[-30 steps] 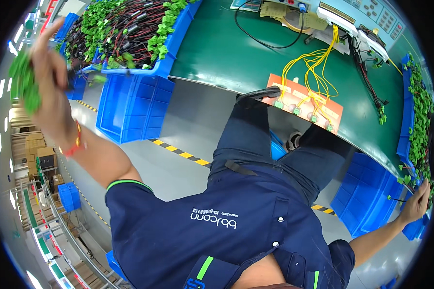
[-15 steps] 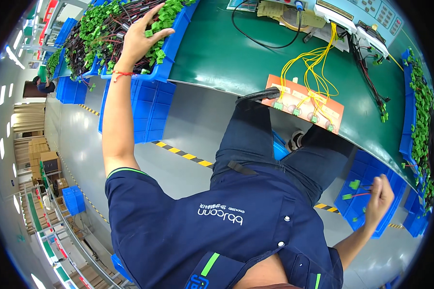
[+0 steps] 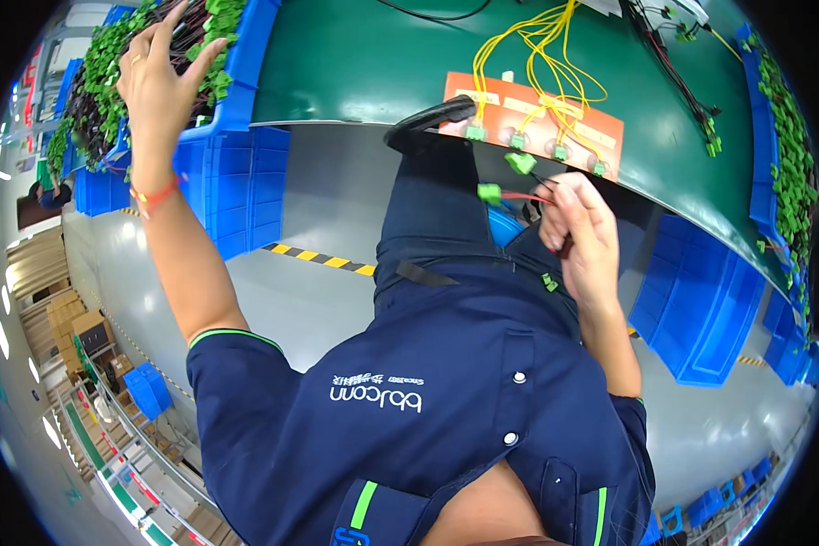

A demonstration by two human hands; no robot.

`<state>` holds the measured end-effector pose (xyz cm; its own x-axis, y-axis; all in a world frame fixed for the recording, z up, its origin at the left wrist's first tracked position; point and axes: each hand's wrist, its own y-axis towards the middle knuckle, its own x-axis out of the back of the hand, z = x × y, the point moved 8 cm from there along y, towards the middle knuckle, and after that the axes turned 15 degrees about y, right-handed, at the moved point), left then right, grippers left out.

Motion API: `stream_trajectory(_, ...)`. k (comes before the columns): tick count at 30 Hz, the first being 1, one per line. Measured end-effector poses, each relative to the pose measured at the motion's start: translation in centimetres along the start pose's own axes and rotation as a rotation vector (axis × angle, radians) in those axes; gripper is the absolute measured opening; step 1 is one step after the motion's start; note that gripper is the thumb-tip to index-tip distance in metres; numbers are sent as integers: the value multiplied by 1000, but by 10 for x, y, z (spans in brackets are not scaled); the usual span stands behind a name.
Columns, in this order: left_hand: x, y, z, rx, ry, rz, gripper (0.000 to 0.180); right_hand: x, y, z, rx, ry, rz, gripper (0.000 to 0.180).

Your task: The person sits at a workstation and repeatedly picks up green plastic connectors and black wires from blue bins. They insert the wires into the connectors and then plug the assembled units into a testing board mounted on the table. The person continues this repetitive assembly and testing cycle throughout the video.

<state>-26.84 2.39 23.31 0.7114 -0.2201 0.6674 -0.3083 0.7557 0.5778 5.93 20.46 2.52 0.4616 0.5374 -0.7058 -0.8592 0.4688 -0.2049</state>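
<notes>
Open green counter [image 3: 364, 64] lies between my grips. Left, the blue bin [image 3: 246, 64] is crammed with connectors; right, yellow wires [image 3: 537, 55] loop over the orange board [image 3: 601, 127].

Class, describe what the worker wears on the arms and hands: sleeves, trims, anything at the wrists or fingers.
Both arms are bare below short dark navy sleeves; the left sleeve has a thin green hem. The left hand is ungloved, with a ring on one finger and a red-orange band round the wrist. The right hand is ungloved too; no band shows on its wrist.
</notes>
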Motion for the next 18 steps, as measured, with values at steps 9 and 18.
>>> stream_trajectory(9,13,-121,-244,208,-1648,726,29,-17,-10,-17,231,-292,23,14)
stream_trajectory(18,-8,-143,-301,625,-2185,977,33,-4,-22,-22,257,-700,114,8)
